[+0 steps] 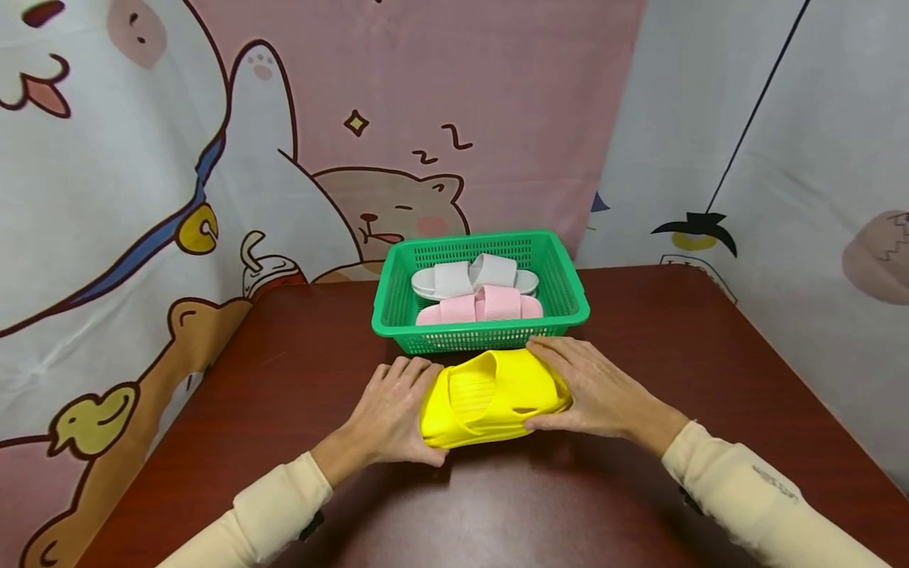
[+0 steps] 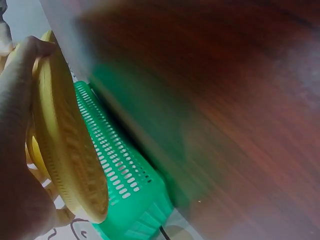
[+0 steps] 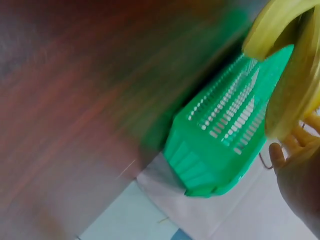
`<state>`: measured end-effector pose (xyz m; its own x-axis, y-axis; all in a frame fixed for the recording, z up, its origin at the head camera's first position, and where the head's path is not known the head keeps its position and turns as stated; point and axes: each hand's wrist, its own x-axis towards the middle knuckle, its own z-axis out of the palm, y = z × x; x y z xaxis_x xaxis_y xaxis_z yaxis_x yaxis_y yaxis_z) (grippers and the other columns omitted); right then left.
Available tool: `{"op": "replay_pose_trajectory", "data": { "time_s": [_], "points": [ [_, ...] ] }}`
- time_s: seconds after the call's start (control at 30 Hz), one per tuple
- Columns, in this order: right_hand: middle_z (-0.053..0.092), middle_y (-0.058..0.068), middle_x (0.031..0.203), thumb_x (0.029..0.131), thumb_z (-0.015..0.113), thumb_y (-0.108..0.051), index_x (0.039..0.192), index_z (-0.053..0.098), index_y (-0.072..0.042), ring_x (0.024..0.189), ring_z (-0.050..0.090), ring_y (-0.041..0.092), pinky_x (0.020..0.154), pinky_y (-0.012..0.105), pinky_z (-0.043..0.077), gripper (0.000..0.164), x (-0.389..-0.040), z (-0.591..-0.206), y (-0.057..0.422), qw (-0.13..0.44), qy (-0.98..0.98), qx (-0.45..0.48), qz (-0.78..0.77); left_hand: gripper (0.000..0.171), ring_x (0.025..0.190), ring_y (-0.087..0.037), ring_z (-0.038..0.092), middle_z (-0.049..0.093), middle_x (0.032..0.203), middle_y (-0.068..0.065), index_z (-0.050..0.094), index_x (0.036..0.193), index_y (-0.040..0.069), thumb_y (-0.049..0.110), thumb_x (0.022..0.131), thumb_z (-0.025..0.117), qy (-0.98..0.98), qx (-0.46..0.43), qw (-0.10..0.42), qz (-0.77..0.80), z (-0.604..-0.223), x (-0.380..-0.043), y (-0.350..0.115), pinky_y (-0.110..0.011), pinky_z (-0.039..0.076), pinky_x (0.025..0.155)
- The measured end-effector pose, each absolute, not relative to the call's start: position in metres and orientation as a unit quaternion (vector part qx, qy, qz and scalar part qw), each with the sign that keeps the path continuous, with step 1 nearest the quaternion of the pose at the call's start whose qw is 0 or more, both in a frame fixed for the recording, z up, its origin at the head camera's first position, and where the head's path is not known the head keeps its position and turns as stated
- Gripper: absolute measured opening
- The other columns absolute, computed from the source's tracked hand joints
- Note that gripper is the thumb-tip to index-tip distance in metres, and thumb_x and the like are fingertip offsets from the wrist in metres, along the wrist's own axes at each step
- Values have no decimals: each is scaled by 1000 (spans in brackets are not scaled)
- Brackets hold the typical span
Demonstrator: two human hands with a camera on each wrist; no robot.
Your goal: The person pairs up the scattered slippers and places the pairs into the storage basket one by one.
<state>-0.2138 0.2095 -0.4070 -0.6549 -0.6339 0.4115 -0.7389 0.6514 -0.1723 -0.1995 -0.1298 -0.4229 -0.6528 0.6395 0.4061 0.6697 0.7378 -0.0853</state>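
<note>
A pair of yellow slippers (image 1: pixel 514 386), pressed together, is held up over the table in front of the basket. My left hand (image 1: pixel 394 410) grips their left end, with fingers over the top and the thumb low on the near side. At the right end, my right hand (image 1: pixel 592 386) holds them between thumb and fingers. In the left wrist view a yellow sole (image 2: pixel 70 135) shows side-on; the right wrist view shows a curved yellow band (image 3: pixel 272 30) beside a sole. Directly behind the slippers stands a green perforated basket (image 1: pixel 387 312).
Inside the basket, white slippers (image 1: pixel 452 280) lie behind pink slippers (image 1: pixel 499 304). The basket sits toward the back of a reddish-brown table (image 1: pixel 305 331). Cloth printed with cartoon animals (image 1: pixel 394 205) hangs behind the table and along both sides.
</note>
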Motion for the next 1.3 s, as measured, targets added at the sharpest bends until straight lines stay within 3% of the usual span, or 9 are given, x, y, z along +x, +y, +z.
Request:
{"op": "replay_pose_trajectory", "data": {
  "time_s": [0.17,0.27,0.53,0.77,1.3],
  "points": [
    [48,12,150,93,67,-51,150,47,-8,137,41,34,109,60,28,75,-233,-396,219,143,-907,337,207,104,107,-27,49,57,123,-8,56,136,8,73,56,77,-915,-351,197,-34,-425,-198,-136,-43,43,78],
    [46,13,152,97,64,-47,151,47,-8,139,38,36,110,63,25,68,-249,-391,226,147,-915,306,217,105,108,-27,50,57,123,-8,57,137,9,73,56,77,-917,-347,191,-37,-426,-197,-139,-43,44,78],
    [30,16,162,100,58,-53,157,35,-6,147,24,37,113,64,21,78,-278,-391,244,93,-938,233,241,105,107,-26,49,53,121,-8,58,136,10,73,55,78,-916,-347,194,-56,-428,-197,-142,-41,44,76],
    [24,19,163,99,53,-58,160,27,-4,148,20,41,112,67,20,85,-290,-394,258,62,-950,196,233,103,101,-23,50,53,117,-6,59,134,11,74,55,75,-910,-354,209,-56,-429,-200,-142,-36,44,73],
    [27,20,163,101,50,-58,157,33,-2,148,21,43,112,67,20,81,-294,-398,265,59,-955,194,215,104,103,-24,57,57,121,-8,57,136,5,69,55,75,-892,-367,255,-68,-409,-210,-141,-39,49,81]
  ]
}}
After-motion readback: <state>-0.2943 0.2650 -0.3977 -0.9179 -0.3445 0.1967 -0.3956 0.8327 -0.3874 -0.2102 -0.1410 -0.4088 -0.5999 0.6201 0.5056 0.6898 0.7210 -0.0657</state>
